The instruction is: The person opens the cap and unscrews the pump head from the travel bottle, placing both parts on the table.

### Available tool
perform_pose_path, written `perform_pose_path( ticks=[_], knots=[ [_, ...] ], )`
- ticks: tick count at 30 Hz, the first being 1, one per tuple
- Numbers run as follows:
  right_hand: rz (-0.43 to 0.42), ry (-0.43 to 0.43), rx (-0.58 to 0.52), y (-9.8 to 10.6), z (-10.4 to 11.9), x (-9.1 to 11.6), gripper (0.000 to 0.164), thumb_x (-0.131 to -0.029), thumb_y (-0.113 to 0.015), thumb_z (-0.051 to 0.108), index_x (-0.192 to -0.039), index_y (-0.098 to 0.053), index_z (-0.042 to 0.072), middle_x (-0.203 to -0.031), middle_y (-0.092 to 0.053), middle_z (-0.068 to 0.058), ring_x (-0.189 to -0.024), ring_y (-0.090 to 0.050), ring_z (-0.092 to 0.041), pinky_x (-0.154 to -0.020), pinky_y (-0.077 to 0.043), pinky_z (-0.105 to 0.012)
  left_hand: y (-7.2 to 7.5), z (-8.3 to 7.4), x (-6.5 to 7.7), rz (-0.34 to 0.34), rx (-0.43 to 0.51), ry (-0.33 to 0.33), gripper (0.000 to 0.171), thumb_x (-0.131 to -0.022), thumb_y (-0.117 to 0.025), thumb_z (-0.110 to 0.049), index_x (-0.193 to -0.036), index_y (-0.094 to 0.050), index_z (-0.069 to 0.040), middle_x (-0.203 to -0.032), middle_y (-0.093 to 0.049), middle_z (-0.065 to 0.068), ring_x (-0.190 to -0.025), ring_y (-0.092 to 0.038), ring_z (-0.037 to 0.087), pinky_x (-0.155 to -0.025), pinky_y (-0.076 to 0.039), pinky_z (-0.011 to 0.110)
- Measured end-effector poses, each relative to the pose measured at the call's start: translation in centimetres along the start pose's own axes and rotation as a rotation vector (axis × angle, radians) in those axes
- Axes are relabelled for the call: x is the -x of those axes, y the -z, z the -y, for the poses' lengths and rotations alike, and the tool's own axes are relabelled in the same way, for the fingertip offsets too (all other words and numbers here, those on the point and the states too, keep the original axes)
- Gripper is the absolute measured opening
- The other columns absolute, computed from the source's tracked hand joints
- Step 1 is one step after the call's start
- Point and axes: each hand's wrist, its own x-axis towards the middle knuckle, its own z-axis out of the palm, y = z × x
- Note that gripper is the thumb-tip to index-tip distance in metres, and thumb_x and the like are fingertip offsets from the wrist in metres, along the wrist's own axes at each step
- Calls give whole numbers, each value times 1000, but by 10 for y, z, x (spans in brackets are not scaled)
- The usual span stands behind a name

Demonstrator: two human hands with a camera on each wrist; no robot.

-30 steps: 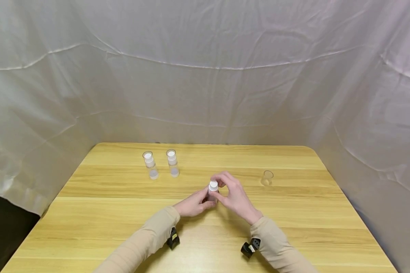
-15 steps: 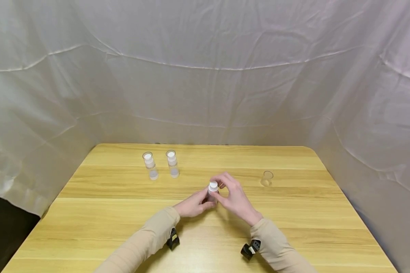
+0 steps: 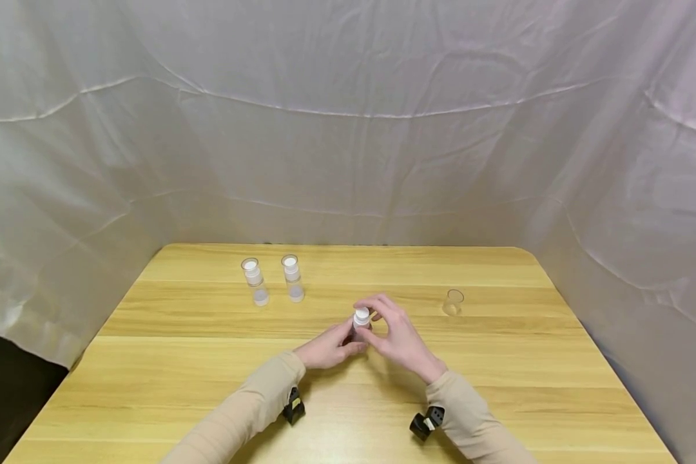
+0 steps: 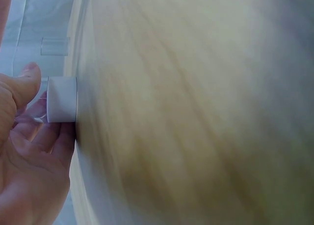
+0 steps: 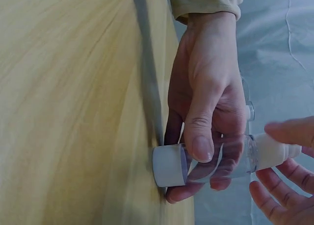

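A small clear pump bottle (image 3: 361, 318) with a white top and white base stands upright at mid-table. My left hand (image 3: 327, 348) grips its clear body, thumb on one side and fingers round the other, as the right wrist view shows. My right hand (image 3: 400, 336) pinches the white collar (image 5: 270, 151) at the top between thumb and fingers. In the left wrist view the white base (image 4: 62, 99) touches the tabletop. A clear cap (image 3: 454, 303) stands apart, to the right of my right hand.
Two similar capped bottles, a left one (image 3: 255, 281) and a right one (image 3: 292, 278), stand upright at the back left of the wooden table (image 3: 209, 374). Grey sheeting (image 3: 348, 161) hangs behind the table and at both sides.
My right hand's fingers have shifted slightly leftward around the bottle's white top. The left hand, the bottle's place and the other things look unchanged.
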Motion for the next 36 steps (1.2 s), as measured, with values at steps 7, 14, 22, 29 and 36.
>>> perform_pose_path(
  ticks=[7,14,22,29,36],
  knots=[
    [45,33,-29,1,0,-1,42,-83,-76,-1,-124,-65,2,-119,-69,-11,-104,-67,-24,-89,-61,-41,1,0,-1,7,-9,-11,59,-103,-54,-13,-156,-29,-7,-140,-60,17,-131,-58,29,-119,-43,45],
    [8,0,-15,-2,1,-2,42,-84,-77,2,-124,-65,4,-117,-69,-10,-101,-67,-23,-88,-61,-46,1,-1,-1,4,7,-10,58,-103,-54,-14,-154,-30,-3,-147,-54,20,-136,-54,32,-121,-40,47],
    [12,-13,-42,-2,1,-2,41,-83,-74,-3,-123,-65,2,-118,-69,-16,-103,-68,-26,-93,-60,-49,1,0,-1,-17,-33,-23,49,-103,-55,-17,-146,-39,0,-139,-59,20,-131,-57,34,-118,-43,49],
    [0,-17,-23,-4,0,0,44,-83,-77,1,-125,-65,3,-119,-69,-15,-104,-67,-25,-88,-60,-43,1,-2,-1,-1,-13,1,54,-103,-54,-13,-151,-34,-2,-149,-51,22,-141,-48,35,-123,-36,51],
    [-5,-21,-34,-5,-1,0,38,-84,-77,1,-120,-67,5,-116,-69,-9,-104,-66,-24,-87,-60,-42,1,-2,-1,-1,-17,24,54,-103,-55,-15,-152,-34,-4,-152,-49,20,-142,-48,33,-123,-36,49]
  ],
)
